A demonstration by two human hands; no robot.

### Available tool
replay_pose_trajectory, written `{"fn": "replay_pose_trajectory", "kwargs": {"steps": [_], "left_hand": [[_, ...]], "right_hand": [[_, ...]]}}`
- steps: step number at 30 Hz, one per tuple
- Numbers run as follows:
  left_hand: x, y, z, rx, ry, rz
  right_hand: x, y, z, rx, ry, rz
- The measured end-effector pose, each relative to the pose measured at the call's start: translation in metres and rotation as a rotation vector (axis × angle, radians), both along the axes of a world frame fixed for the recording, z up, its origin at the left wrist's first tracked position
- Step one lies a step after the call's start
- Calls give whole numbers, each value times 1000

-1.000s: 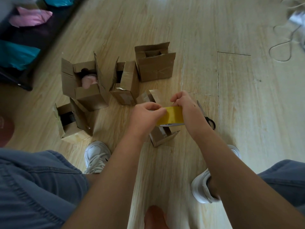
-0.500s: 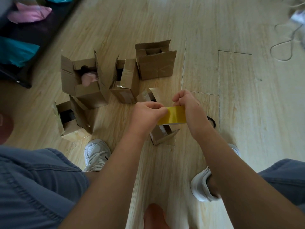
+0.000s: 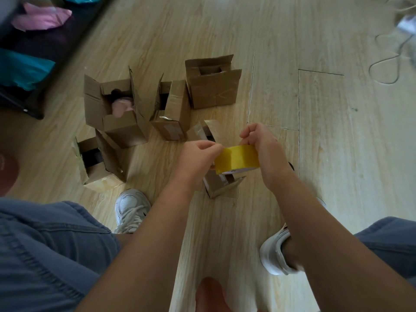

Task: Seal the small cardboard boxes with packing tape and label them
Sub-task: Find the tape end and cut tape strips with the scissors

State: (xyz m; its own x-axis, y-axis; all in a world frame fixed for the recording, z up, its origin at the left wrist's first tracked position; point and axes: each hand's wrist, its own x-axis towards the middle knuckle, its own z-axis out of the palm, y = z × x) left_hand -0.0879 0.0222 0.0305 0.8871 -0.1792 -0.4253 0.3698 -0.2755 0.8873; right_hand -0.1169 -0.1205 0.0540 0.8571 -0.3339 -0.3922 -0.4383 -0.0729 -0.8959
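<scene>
A yellow roll of packing tape (image 3: 236,159) is held above the wooden floor between both hands. My right hand (image 3: 262,143) grips the roll from its right side. My left hand (image 3: 199,154) pinches the roll's left edge with its fingertips. Directly below the roll a small open cardboard box (image 3: 219,185) lies on the floor, partly hidden by my hands. Several more small boxes stand open behind it: one holding a pink object (image 3: 114,109), a narrow one (image 3: 173,109), one at the back (image 3: 213,84), and one at the left (image 3: 99,161).
Scissors (image 3: 291,165) peek out from behind my right wrist. My white shoes (image 3: 130,208) (image 3: 276,253) and denim-clad knees frame the floor space. A dark shelf with pink and teal bags (image 3: 29,41) sits at the top left. A cable (image 3: 387,64) loops at the top right.
The tape roll and both hands stay in nearly the same spot. My left fingertips have shifted slightly along the roll's edge.
</scene>
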Motion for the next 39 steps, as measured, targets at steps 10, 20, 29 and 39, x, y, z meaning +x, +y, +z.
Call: {"fn": "replay_pose_trajectory", "kwargs": {"steps": [10, 20, 29, 39], "left_hand": [[-2, -5, 3, 29, -29, 22], [-10, 3, -15, 17, 5, 28], [7, 20, 0, -71, 81, -279], [7, 12, 15, 23, -70, -224]], "right_hand": [[0, 4, 6, -22, -35, 24], [-1, 3, -8, 18, 53, -22], [1, -12, -13, 73, 21, -59], [-3, -16, -19, -85, -115, 112]]}}
